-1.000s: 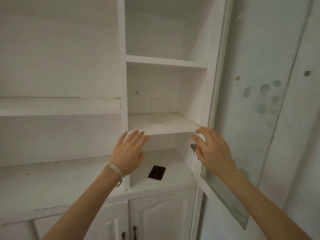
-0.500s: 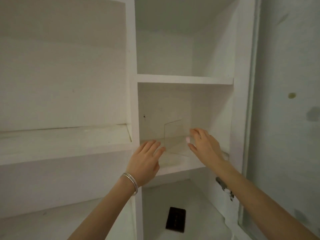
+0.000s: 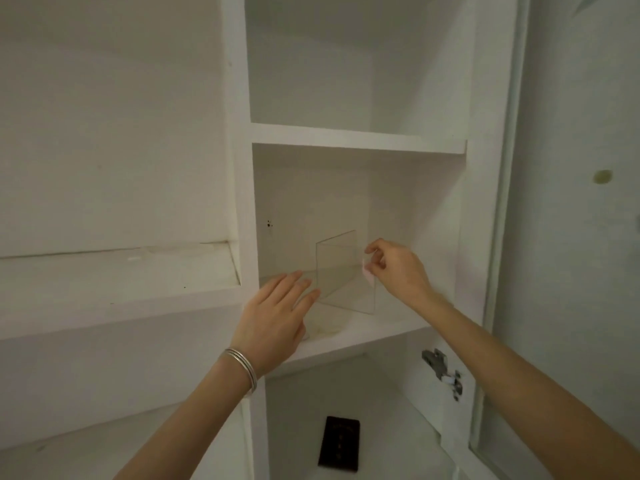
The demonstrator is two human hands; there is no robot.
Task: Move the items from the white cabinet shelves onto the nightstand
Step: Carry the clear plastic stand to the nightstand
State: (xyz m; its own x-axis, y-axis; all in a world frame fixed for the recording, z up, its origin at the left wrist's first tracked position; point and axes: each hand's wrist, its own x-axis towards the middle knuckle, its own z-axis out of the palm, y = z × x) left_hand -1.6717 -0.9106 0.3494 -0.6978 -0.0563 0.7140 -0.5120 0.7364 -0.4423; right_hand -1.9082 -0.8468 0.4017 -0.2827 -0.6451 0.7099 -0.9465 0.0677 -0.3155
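Both arms have reached further into the white cabinet [image 3: 239, 133] since half a second ago. Right grip [image 3: 398, 271], then flat-fingered, now has its fingers curled. Left grip [image 3: 273, 317] has advanced to the stand's near-left corner.

- Task's thing: clear stand [image 3: 334, 268], an upright transparent sheet on a flat base, sitting on the middle shelf [image 3: 381, 336], towards the back.
- Right grip: thumb and forefinger set as for a pinch at the stand's right edge. Cannot tell whether they have closed on it.
- Left grip: released, fingers straight, tips just beside the left edge. Contact not clear.
- Second item: dark flat item [image 3: 339, 441] on the shelf below, untouched.

Step in hand, as judged: taking the stand off the shelf. Best done with a pinch on each side of the upright sheet, lifting straight up before drawing out, so the base does not scrape or catch the shelf lip. Clear plastic is probably slick, so the hold should be firm before lifting. The elbow should stay clear of the hinge [image 3: 441, 370] and the open glass door [image 3: 571, 237].

Hard to make out:
- Stand's outline shows only as faint lines; its right side merges with the fingers.
- Pale smear on the shelf beside the left grip, unidentified.
- Markings on the dark item are unreadable.
- Nightstand is out of view.
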